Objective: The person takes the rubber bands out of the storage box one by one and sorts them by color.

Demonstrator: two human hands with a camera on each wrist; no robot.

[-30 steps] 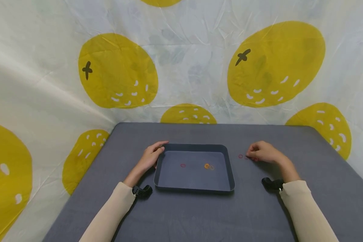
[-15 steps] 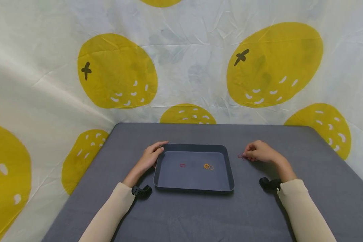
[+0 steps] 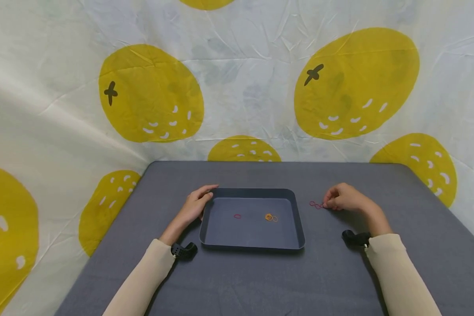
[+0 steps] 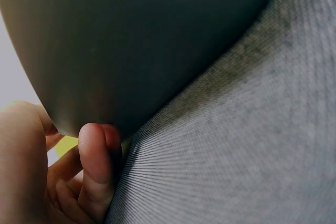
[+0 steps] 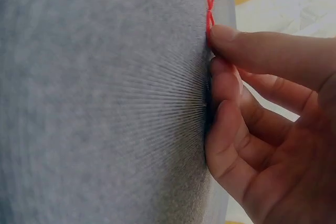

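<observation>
A dark grey, shallow, rectangular tray [image 3: 253, 249] is lying flat with its long axis running from left to right, and the left hand [image 3: 192, 206] is gripping the far end of its left side, thumb resting at the rim and fingers bending along the outer wall. Near the tray's right side, level with its far half, thin red rubber bands [image 3: 314, 204] are forming a short row on the grey cloth tabletop [image 3: 245, 285]; the row's long axis is running sideways, away from the tray, and its outer end is pointing at the right hand [image 3: 345, 197]. That hand is staying almost closed, thumb and forefinger pinching the row's outer end, the other fingers curling against the cloth. Inside the tray, a single red rubber loop [image 3: 237, 218] is lying left of centre, its long axis also running sideways, while a small cluster of orange rubber bands [image 3: 269, 217] is lying right of centre.
</observation>
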